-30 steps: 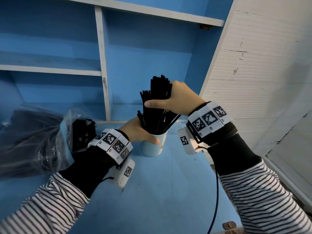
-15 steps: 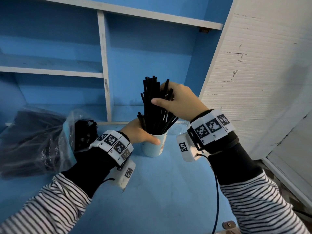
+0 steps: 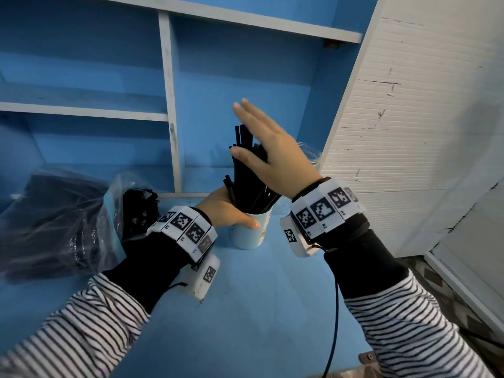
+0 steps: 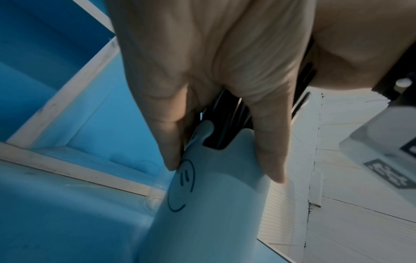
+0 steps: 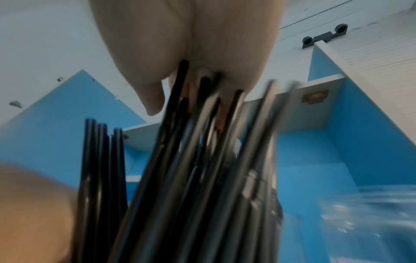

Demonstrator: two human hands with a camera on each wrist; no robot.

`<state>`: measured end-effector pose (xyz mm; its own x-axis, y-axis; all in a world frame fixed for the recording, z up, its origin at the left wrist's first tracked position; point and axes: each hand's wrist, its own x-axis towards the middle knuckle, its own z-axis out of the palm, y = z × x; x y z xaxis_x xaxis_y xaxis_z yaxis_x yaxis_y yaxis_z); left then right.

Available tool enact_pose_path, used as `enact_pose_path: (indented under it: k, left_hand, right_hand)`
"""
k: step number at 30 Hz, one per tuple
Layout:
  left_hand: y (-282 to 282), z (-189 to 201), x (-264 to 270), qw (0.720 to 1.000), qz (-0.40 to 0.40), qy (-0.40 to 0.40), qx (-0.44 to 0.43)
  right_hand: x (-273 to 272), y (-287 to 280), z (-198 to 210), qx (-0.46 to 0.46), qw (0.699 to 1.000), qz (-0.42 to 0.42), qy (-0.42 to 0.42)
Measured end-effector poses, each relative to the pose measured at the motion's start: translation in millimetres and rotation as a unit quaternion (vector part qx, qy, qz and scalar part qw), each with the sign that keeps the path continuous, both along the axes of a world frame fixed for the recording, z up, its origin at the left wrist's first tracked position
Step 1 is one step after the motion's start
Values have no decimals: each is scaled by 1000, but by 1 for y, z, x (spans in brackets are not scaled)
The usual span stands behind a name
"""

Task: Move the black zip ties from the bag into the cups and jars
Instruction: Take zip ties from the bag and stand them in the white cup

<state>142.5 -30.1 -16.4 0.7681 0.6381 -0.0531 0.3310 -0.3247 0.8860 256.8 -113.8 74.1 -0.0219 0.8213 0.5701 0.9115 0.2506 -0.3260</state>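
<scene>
A pale blue cup with a drawn smiley face stands on the blue shelf surface. Black zip ties stand upright in it and fan out at the top. My left hand grips the cup near its rim. My right hand hovers over the tie tops with straight fingers, palm resting on them. A clear plastic bag holding more black zip ties lies at the left.
A clear glass jar shows behind my right hand, by the white slatted wall. Blue shelf compartments with white dividers rise behind the cup. A cable hangs from my right wrist.
My right hand let go of the bundle of ties and opened flat above them. The ties have dropped lower into the cup. My left hand stays on the cup.
</scene>
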Motion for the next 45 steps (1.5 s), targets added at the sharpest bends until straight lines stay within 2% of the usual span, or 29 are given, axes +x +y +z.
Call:
enact_pose_path:
  k: [3, 8, 14, 17, 21, 23, 25, 28, 30, 32, 34, 37, 40, 45]
  left_hand:
    - [0, 1, 1, 999, 5, 19, 41]
    - [0, 1, 0, 999, 9, 16, 44]
    - [-1, -1, 1, 999, -6, 15, 32]
    - [-2, -5, -6, 1000, 19, 16, 20]
    - [-7, -11, -28, 995, 73, 29, 63]
    - [-13, -7, -43, 991, 113, -6, 78]
    - [-16, 2, -61, 979, 150, -72, 116]
    - [-17, 14, -92, 944, 216, -166, 189]
    - [-12, 18, -115, 915, 258, -170, 259]
    - [-2, 18, -137, 892, 296, -113, 322]
    - [10, 14, -156, 883, 329, -35, 334]
    - [16, 3, -175, 898, 321, 60, 295]
    - [12, -4, -186, 921, 282, 63, 261]
    - [10, -4, -193, 920, 290, 39, 262]
  right_hand:
    - [-1, 7, -14, -42, 998, -24, -28]
    - [-1, 3, -18, 9, 999, -36, -15]
    - [-10, -3, -16, -67, 990, -60, -108]
    - [-13, -4, -15, -43, 994, -54, -84]
    - [-26, -9, -11, 27, 999, -21, -3]
    - [-38, -13, -8, 83, 996, 0, 17]
    - [-51, -15, -7, 136, 990, 14, 20]
    - [-74, -18, -10, 193, 980, 36, 39]
    - [-90, -20, -16, 203, 975, 58, 65]
    - [-107, -19, -26, 181, 975, 92, 88]
    - [-121, -14, -40, 133, 978, 121, 107]
    - [-133, 0, -66, -5, 983, 120, 137]
    - [-136, 16, -89, -159, 976, 88, 120]
    - [-145, 34, -106, -288, 950, 111, 54]
